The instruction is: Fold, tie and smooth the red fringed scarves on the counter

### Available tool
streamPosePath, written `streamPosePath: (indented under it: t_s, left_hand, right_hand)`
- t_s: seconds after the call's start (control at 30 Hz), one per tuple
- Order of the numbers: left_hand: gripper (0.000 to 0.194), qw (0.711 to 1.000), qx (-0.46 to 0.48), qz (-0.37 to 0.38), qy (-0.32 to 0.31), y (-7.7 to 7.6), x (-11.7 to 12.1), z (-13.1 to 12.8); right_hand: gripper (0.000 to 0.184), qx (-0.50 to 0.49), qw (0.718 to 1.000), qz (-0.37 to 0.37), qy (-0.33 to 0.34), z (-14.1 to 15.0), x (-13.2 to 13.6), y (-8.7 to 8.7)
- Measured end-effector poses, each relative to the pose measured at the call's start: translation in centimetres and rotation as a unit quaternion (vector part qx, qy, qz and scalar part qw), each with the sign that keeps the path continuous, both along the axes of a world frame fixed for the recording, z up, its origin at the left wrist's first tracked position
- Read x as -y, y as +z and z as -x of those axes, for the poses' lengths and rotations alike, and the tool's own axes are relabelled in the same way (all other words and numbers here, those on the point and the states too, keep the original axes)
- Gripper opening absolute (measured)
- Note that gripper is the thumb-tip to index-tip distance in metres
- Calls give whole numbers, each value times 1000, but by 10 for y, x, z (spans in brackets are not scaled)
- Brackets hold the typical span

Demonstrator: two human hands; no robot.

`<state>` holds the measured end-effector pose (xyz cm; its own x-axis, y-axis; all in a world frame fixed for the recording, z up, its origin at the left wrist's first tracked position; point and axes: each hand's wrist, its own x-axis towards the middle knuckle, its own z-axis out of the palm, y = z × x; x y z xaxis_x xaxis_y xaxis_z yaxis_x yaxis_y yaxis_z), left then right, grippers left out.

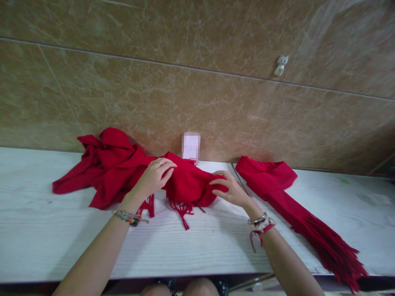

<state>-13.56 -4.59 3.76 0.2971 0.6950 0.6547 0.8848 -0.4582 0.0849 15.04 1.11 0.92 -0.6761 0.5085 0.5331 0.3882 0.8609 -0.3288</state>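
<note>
A crumpled red fringed scarf (114, 164) lies on the white wooden table (46, 230), bunched at the left and stretching to the middle. My left hand (154, 174) rests on top of its middle part with fingers curled into the cloth. My right hand (230, 189) pinches the scarf's right end between fingers and thumb. Red tassels (183, 209) hang out from under the cloth between my hands. A second red scarf (286, 197), folded lengthwise, lies to the right with its fringe (342, 259) over the table's front edge.
A brown marble-tiled wall (197, 94) rises right behind the table, with a small white hook (280, 65) on it. A small blurred white card (191, 146) stands against the wall behind the scarf. My knees show below the table's front edge.
</note>
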Motion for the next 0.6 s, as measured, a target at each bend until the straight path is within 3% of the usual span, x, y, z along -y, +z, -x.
streamPosePath:
  t_s: [0.1,0.2,0.3,0.43,0.5,0.6]
  left_hand:
    - [22,993,-79,63,-62,-1,2,-4]
    - [26,989,-108,89,-51,-3,3,1]
    - [30,988,-114,97,-24,-6,1,10]
    - [33,986,-113,124,-13,-10,-4,14]
    - [26,986,-100,132,-24,-10,-6,11]
    - [18,992,-39,107,-50,-6,-5,4]
  right_hand:
    - [35,119,992,12,36,7,2,-9]
    - [20,118,993,2,18,10,-1,-17]
    - [15,43,999,1,-3,10,-6,-19]
    - [16,-105,993,57,-11,6,-14,-13]
    - [11,-197,975,104,-7,2,-18,-8]
    - [11,-325,924,199,-7,-12,-19,-4]
